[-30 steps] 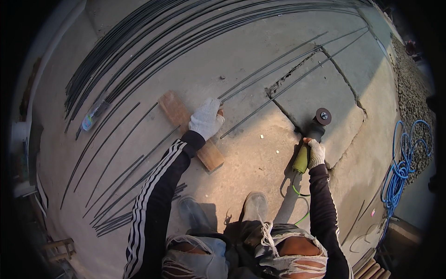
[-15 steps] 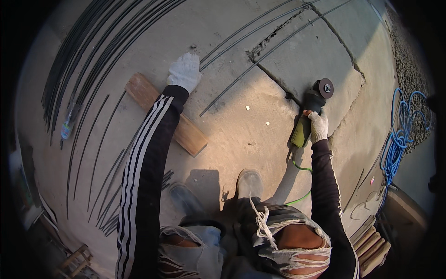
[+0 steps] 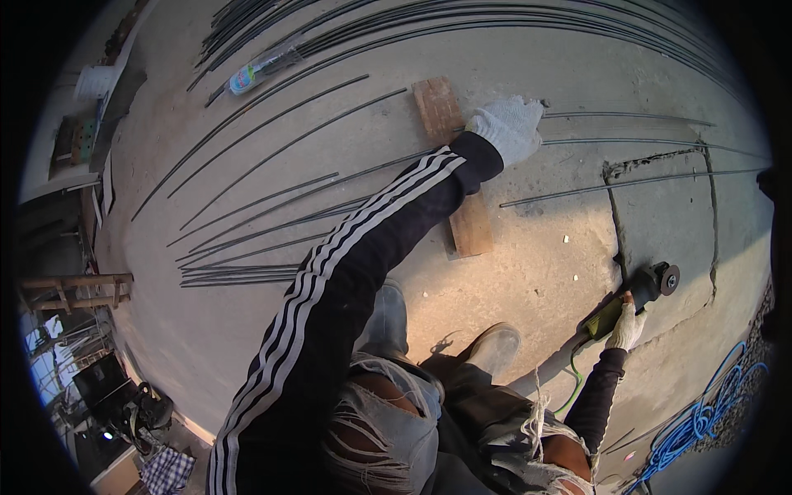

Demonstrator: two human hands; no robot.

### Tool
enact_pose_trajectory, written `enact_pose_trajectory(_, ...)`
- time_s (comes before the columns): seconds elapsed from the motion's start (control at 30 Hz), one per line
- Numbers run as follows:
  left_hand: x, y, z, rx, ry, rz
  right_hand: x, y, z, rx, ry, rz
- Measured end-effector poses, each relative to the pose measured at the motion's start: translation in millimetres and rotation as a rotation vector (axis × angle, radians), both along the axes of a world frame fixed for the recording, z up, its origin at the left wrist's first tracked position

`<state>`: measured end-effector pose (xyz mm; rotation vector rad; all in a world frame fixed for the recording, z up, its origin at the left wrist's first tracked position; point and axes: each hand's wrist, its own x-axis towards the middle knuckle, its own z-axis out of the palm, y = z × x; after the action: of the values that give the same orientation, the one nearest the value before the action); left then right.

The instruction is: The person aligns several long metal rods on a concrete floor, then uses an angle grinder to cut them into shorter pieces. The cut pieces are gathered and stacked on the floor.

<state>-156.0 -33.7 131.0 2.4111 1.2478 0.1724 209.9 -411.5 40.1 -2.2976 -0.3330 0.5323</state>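
My left hand [image 3: 507, 129], in a white knit glove, is closed around thin steel rods [image 3: 627, 141] that come out to its right. Beneath that forearm lies a short wooden plank [image 3: 472, 229], with the rods crossing over it. On the right, my gloved right hand [image 3: 629, 327] grips an angle grinder [image 3: 646, 285] by its green and black body. The grinder's dark disc [image 3: 670, 281] points away to the right, apart from the rods. Whether the disc is turning, I cannot tell. Another loose rod [image 3: 577, 194] lies between my hands.
Long rods [image 3: 396, 25] lie bundled at the far side, with a plastic bottle [image 3: 244, 80] on them. Shorter rods [image 3: 239, 279] fan out on the left. A green cord [image 3: 575, 384] trails from the grinder. A coiled blue hose [image 3: 701, 412] lies at lower right.
My view has swung to the left, bringing more of the left side into sight. Both hands keep their holds, the left on the rods, the right on the angle grinder.
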Motion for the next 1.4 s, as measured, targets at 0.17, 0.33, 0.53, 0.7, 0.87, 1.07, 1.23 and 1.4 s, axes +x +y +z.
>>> enact_pose_trajectory(0.17,-140,-37,22,0.151,0.005,0.051,-29,-12,22,-0.064,-0.264,-0.022)
enact_pose_trajectory(0.33,-333,-50,50,0.096,0.099,0.147,-59,-22,41,-0.001,-0.366,0.054)
enact_pose_trajectory(0.53,-512,-116,52,0.101,0.925,0.784,-87,-18,54,0.131,-0.240,0.101)
enact_pose_trajectory(0.7,-484,-118,25,0.286,0.417,0.592,-126,9,67,0.175,-0.259,0.249)
enact_pose_trajectory(0.87,-344,-101,-18,0.280,0.035,0.239,-156,38,69,0.147,-0.249,0.401)
enact_pose_trajectory(1.07,-294,-81,-54,0.080,0.281,0.058,-163,35,73,0.130,-0.230,0.522)
enact_pose_trajectory(1.23,-328,-107,-60,0.218,0.172,-0.034,-160,17,75,0.183,-0.077,0.488)
enact_pose_trajectory(1.4,-402,-143,-44,0.249,0.198,0.000,-154,29,70,0.156,-0.163,0.490)
